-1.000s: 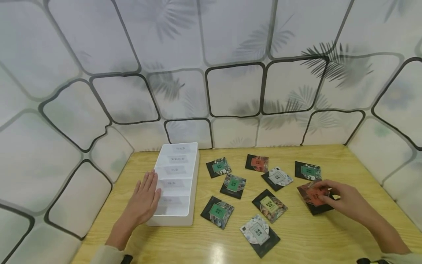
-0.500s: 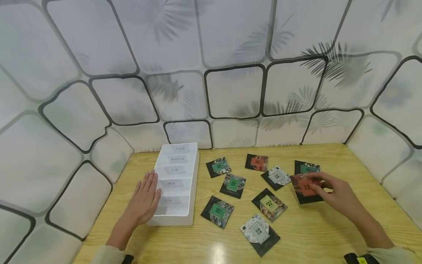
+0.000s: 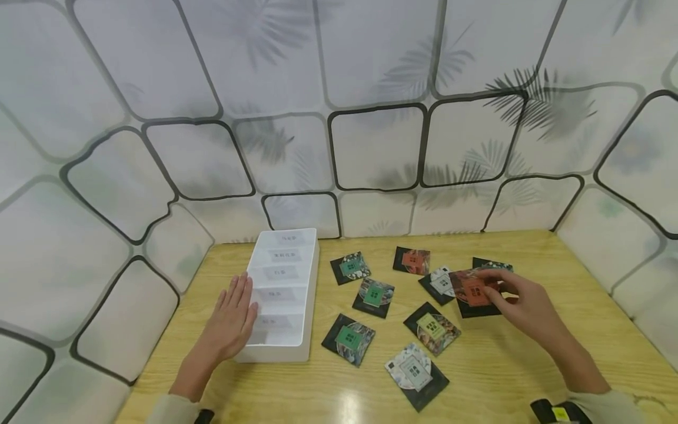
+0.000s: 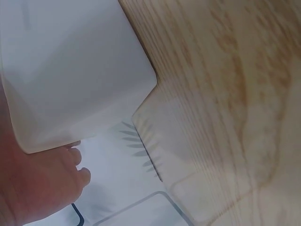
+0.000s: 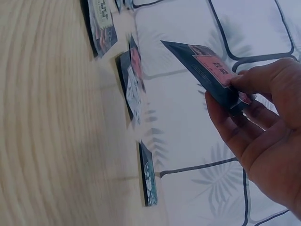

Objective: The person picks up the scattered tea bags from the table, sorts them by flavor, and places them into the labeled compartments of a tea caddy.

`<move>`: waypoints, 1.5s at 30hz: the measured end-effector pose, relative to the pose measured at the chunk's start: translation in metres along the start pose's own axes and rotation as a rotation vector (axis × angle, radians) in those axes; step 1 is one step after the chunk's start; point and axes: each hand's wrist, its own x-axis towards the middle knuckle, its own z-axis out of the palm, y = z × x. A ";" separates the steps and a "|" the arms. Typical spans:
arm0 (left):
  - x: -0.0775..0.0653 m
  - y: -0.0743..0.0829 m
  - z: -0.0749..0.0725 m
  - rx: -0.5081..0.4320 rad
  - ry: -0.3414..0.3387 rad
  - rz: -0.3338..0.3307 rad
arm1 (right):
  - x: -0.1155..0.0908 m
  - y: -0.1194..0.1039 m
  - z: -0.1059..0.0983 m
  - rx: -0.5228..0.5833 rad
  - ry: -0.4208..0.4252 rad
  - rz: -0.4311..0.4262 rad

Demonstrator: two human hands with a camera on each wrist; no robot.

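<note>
My right hand [image 3: 527, 306] pinches a flat black sachet with a red label [image 3: 475, 292] between thumb and fingers. In the right wrist view this sachet [image 5: 202, 70] is lifted off the table, thumb on its printed face and fingers behind. A white sachet [image 3: 441, 284] and a teal-labelled one [image 3: 492, 263] are partly covered by it and my hand in the head view. On the left, my left hand [image 3: 228, 321] lies with straight fingers along the left side of a long white divided box [image 3: 275, 354]. Grey labels with writing mark its compartments.
More sachets lie flat on the wooden table [image 3: 328, 394]: a red one [image 3: 412, 260], a yellow one [image 3: 432, 328], a white one [image 3: 416, 376] and several green ones, such as the nearest green sachet [image 3: 348, 340]. A patterned fabric wall [image 3: 378, 147] encloses the back and sides.
My right hand has lifted the red-labelled sachet and carried it leftward and back, to beside the white sachet. The left hand and box have stayed in place.
</note>
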 end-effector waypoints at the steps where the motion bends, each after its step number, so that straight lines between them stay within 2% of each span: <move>1: 0.000 0.000 0.000 0.005 0.002 0.001 | 0.001 -0.001 0.001 0.000 0.009 -0.003; 9: 0.001 0.003 -0.001 0.012 0.002 0.002 | 0.010 -0.014 0.005 0.003 0.045 -0.050; 17: -0.002 -0.001 -0.001 0.003 -0.009 -0.013 | 0.022 -0.032 0.018 0.034 0.039 -0.031; 25: -0.003 0.000 -0.002 0.000 -0.008 -0.014 | 0.037 -0.044 0.028 0.058 0.044 -0.064; 31: 0.001 0.003 -0.001 0.003 -0.019 -0.008 | 0.044 -0.054 0.033 0.103 0.039 -0.009; 37: 0.004 0.007 0.001 -0.012 -0.019 0.002 | 0.048 -0.065 0.047 0.150 0.055 0.006; 45: -0.001 0.005 -0.001 -0.004 -0.005 -0.028 | 0.068 -0.081 0.077 0.255 0.077 -0.071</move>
